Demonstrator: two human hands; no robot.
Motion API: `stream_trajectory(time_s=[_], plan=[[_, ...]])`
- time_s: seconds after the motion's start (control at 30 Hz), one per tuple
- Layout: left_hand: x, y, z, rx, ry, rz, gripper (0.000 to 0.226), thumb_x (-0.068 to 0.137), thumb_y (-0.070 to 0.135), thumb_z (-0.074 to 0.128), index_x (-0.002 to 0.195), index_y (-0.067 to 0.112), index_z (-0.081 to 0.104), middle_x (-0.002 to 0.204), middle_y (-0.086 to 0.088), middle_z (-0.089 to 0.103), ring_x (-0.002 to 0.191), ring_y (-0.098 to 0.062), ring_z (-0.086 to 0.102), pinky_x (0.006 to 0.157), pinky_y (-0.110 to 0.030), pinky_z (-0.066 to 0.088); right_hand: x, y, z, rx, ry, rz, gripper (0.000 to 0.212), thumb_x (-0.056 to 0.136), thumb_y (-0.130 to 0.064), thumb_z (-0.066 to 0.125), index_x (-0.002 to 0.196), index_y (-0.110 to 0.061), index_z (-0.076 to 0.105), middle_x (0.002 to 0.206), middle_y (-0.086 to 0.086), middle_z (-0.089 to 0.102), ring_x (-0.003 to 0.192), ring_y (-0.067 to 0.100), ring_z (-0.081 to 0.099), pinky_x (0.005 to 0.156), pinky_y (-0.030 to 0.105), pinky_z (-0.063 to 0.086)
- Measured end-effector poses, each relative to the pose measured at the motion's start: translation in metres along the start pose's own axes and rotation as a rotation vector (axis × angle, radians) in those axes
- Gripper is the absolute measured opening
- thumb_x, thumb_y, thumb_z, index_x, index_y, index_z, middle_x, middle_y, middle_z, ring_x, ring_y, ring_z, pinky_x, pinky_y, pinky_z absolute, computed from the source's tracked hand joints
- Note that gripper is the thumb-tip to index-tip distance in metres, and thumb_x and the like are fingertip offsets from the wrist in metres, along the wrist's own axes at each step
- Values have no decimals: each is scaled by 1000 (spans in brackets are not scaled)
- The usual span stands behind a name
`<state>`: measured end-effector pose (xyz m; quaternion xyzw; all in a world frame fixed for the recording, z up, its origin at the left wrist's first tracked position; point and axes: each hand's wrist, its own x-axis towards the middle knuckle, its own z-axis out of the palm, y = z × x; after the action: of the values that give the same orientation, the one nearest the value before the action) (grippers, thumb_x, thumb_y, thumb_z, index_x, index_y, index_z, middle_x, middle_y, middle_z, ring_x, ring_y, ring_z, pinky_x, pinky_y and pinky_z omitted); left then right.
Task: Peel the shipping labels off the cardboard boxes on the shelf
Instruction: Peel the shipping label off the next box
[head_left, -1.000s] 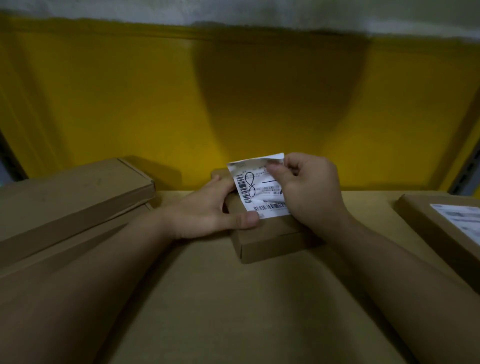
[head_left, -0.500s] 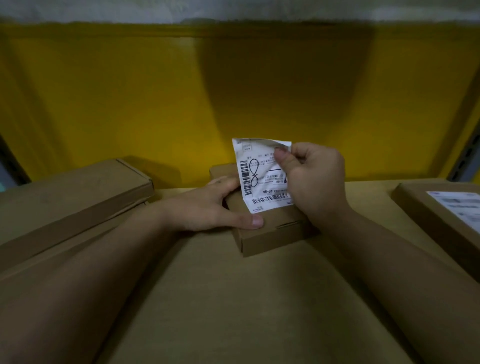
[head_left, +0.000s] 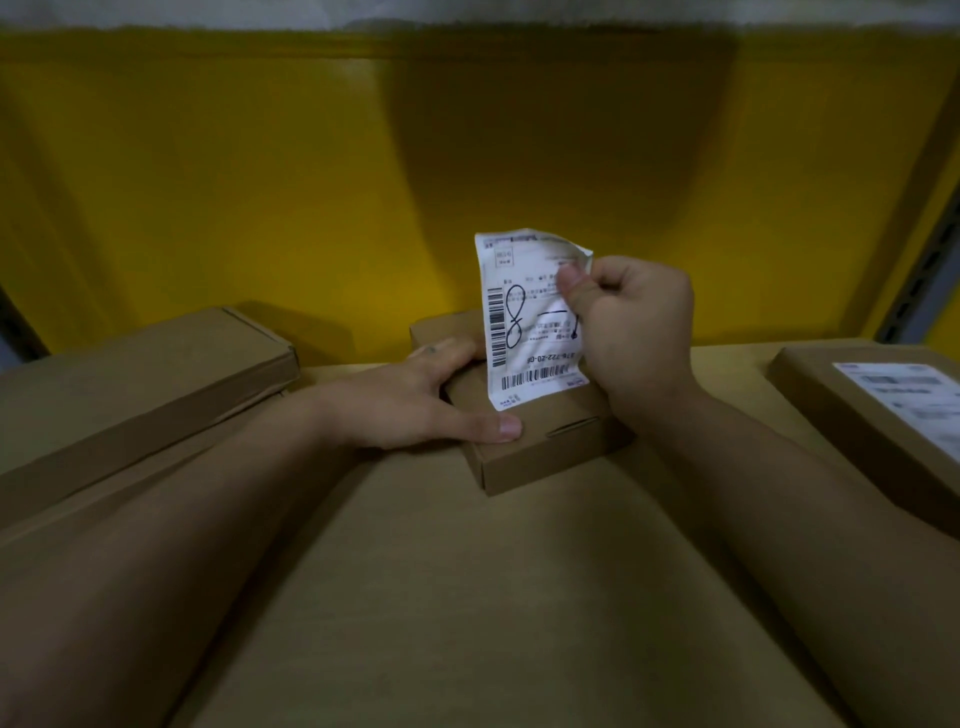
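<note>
Almost there on this one. Right hand (head_left: 639, 332) pinches the label (head_left: 524, 322), lifted upright, and only its bottom edge looks stuck to the small box (head_left: 545, 447) that the left hand (head_left: 431, 400) grips. The other box (head_left: 841, 410), well right of the right hand, still has its sticker (head_left: 904, 395).

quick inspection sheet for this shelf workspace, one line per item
surface: brown cardboard sheet, the boxes rest on it
job's things: small box in the centre; shipping label lifted nearly upright, lower edge at the box top; right box with second label stuck flat; stacked boxes at left, no label showing
clutter: nothing seen
grippers: left hand grips the small box; right hand pinches the shipping label
cables: nothing seen
surroundings: yellow back panel; metal upright at right
</note>
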<state>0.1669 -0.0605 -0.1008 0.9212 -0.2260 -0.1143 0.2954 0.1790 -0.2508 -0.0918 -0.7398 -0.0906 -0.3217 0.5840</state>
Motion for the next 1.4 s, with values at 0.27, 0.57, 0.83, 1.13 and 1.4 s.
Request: stream_trajectory(time_s=[0.27,0.57,0.83,1.13,1.4], plan=[[0,2,0,-24,2,-18,97,49,81,63,137,58,30,144,27,33,134,0,28,114,-29,26,3,2,2,127,37,167,37,88,-17,66,55,-5,56,70,30,63,64,47,61,55,54,53],[3,0,0,-2,0,-41,108,45,87,63,142,55,29,147,23,31,135,-5,30,116,-36,27,9,5,-1,262,50,398,29,89,-11,66,63,-3,55,71,17,64,64,27,61,63,49,54],[10,-11,1,-8,7,-1,102,43,93,62,135,62,33,145,25,35,134,-4,36,114,-37,31,20,18,-3,341,125,510,26,91,-17,64,72,-3,54,81,18,64,71,27,61,59,36,46],[7,-1,-1,-20,42,38,101,48,79,65,141,48,40,142,30,39,131,4,36,111,-24,30,20,15,-1,301,114,527,28,92,-19,63,69,-6,54,83,19,63,71,28,58,67,42,48],[5,3,-7,34,-35,-21,110,45,81,63,146,49,30,153,23,22,138,-4,24,112,-28,22,38,13,-47,744,332,617,28,100,-21,49,121,-4,57,118,13,66,65,16,68,46,26,53]])
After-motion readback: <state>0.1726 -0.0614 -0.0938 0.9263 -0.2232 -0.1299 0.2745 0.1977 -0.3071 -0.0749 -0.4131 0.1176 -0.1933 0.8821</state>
